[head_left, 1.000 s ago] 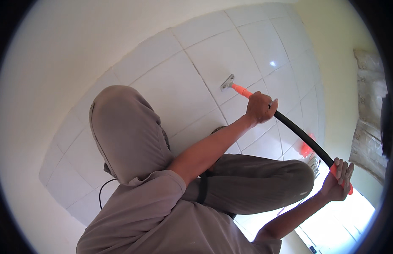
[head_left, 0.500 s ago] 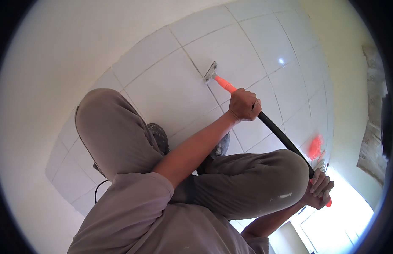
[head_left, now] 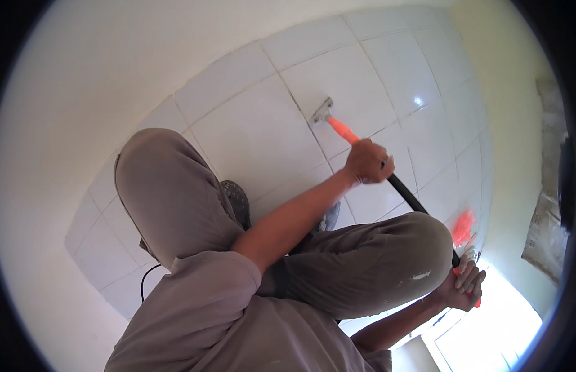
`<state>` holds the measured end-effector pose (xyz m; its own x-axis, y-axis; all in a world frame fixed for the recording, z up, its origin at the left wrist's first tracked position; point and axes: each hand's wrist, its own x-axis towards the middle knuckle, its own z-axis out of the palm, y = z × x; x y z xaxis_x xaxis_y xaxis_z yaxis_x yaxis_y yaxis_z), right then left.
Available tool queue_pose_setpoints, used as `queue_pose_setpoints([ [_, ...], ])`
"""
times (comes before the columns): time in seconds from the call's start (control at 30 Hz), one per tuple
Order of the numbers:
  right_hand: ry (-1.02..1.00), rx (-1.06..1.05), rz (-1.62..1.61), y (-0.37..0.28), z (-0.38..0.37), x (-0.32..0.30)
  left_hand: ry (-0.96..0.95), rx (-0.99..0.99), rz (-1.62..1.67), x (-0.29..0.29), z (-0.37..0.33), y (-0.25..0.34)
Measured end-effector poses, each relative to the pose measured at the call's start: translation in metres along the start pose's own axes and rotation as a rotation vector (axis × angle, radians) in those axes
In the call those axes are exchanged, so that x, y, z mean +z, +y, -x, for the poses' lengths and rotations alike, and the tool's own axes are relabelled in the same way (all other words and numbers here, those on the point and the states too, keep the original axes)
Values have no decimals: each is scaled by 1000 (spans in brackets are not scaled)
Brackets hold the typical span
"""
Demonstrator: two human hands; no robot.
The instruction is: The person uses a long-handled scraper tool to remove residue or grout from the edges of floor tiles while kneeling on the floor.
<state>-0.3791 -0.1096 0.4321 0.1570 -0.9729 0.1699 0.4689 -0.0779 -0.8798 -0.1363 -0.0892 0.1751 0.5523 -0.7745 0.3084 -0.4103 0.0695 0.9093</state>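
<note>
A long-handled scraper [head_left: 344,130] with a metal head, an orange neck and a black pole slants across the white tiled floor [head_left: 257,127]. Its head [head_left: 322,111] is by a dark grout line; I cannot tell whether the blade touches the tile. My left hand [head_left: 369,162] is closed round the pole just behind the orange neck. At the pole's other end, past my right knee, my right hand [head_left: 463,289] wraps the orange end grip, its fingers curled. My right knee hides part of the pole between the two hands.
My bent knees [head_left: 387,266] rise close to the pole, with a dark shoe [head_left: 236,201] on the tiles. Beyond the pole lies a crumpled red plastic-looking thing [head_left: 464,228]. Pale walls [head_left: 83,124] bound the floor, and a bright opening [head_left: 492,328] is at lower right.
The whole view has shifted slightly, so the floor and scraper head appear a little farther right and lower. Both hands keep their grip; my right hand appears slightly farther left and lower.
</note>
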Motion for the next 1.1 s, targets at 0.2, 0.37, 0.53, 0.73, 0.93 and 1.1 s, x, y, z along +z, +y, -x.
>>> queue_pose_setpoints([
  [0.2, -6, 40, -143, 7, 9, 15, 41, 55, -33, -4, -8, -6],
  [0.37, 33, 14, 8, -6, -2, 2, 22, 11, 32, 3, -1, 6],
  [0.53, -54, 25, -99, 23, -1, 21, 55, 32, -57, -14, -16, -17],
  [0.73, -87, 34, -29, -5, 2, 5, -21, 34, -17, 3, 0, -3],
  [0.93, -55, 28, -140, 49, 8, 11, 63, 144, -63, -32, -26, -48],
  [1.1, -71, -19, -122, 7, 11, -12, -34, 128, -44, 1, -4, -6],
])
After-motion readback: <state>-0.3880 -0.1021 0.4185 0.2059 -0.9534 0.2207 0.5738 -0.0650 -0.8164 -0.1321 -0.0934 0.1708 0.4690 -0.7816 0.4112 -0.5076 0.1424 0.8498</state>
